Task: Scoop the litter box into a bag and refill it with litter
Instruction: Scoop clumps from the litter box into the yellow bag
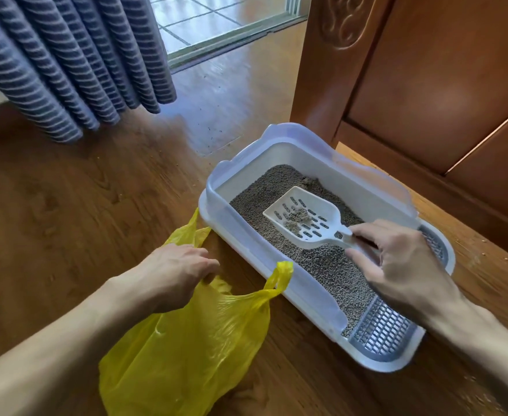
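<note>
- Head view: the litter box sits on the wooden floor; take it as the landmark. It holds grey litter, with a slotted grey grate at its near end.
- Over the middle of the box the right hand pinches the handle of the white slotted scoop, thumb below and fingers curled over the top. The scoop is lifted clear of the litter and carries a few grey clumps.
- Just beside the box's left wall lies the yellow bag, one handle loop standing near the wall. The left hand grips the bag's far edge with curled fingers, holding the mouth up.
- My judgement: the step in hand is carrying the loaded scoop from the box to the bag. Keep the scoop level, so the clumps do not roll off its open front lip.
- A light shake over the box first would probably drop loose grains through the slots.
- The left hand should pull the mouth wide and close to the box wall, since the mouth looks slack; tip the scoop only once it is well inside.
- Another clump shows at the box's far end, so scooping seems unfinished and refilling is not yet begun.
</note>
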